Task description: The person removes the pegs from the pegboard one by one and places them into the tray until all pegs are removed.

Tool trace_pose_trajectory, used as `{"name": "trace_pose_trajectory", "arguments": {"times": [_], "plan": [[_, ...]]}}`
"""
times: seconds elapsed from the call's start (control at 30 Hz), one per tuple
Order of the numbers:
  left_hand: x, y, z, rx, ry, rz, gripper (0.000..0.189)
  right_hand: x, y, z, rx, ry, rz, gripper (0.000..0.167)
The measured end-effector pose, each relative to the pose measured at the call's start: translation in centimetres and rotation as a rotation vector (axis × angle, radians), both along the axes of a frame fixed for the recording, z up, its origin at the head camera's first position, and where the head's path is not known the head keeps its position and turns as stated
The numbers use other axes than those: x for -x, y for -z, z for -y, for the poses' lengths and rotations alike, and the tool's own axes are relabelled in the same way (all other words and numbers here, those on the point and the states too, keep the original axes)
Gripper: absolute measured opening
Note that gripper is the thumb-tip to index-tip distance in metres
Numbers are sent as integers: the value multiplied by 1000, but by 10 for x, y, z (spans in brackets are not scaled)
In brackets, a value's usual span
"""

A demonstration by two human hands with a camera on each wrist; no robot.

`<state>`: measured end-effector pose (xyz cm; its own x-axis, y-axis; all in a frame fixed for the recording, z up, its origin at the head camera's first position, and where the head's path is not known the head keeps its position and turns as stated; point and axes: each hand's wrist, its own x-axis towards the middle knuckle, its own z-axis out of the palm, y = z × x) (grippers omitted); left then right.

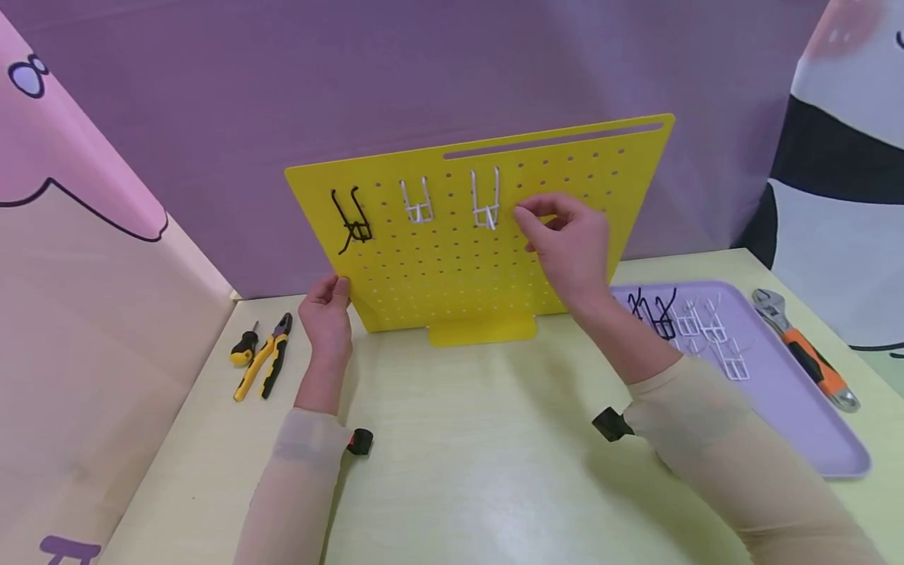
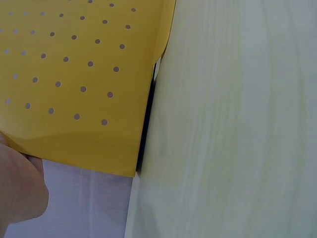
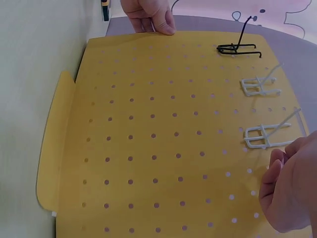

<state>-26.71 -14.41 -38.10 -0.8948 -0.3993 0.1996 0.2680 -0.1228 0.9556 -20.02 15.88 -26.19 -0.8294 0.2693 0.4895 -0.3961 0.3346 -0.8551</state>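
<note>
A yellow pegboard (image 1: 452, 267) stands upright on the table, with a black wire hook (image 1: 351, 220), a smaller white wire hook (image 1: 417, 202) and a longer white wire hook (image 1: 485, 200) hung in a row near its top. My left hand (image 1: 328, 314) pinches the board's lower left edge between thumb and fingers; the left wrist view shows that hand (image 2: 22, 183) at the edge. Just right of the longer white hook, my right hand (image 1: 568, 243) is close in front of the board, fingers loosely bent and nothing seen between them. In the right wrist view the right hand (image 3: 290, 183) is beside that hook.
On the right lies a purple tray (image 1: 791, 424) with several black hooks (image 1: 657, 314) and white hooks (image 1: 713, 329). An orange-handled adjustable wrench (image 1: 805, 353) is at its right side. Pliers (image 1: 264, 357) and a stubby screwdriver (image 1: 244, 348) lie left of the board. A purple backdrop (image 1: 395, 71) rises behind.
</note>
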Motion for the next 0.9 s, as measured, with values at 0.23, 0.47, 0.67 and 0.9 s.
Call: {"name": "trace_pose_trajectory", "arguments": {"times": [0.23,0.47,0.67,0.9], "plan": [[1,1,2,-24,-7,32,28,9,-5,10,53,-14,-91,21],[2,2,2,-20,-9,52,30,18,-5,20,40,22,-179,22],[2,2,4,-13,-9,27,30,22,-8,31,14,82,-222,23],[0,3,6,-24,-5,16,30,27,-10,41,-152,237,-252,20]]}}
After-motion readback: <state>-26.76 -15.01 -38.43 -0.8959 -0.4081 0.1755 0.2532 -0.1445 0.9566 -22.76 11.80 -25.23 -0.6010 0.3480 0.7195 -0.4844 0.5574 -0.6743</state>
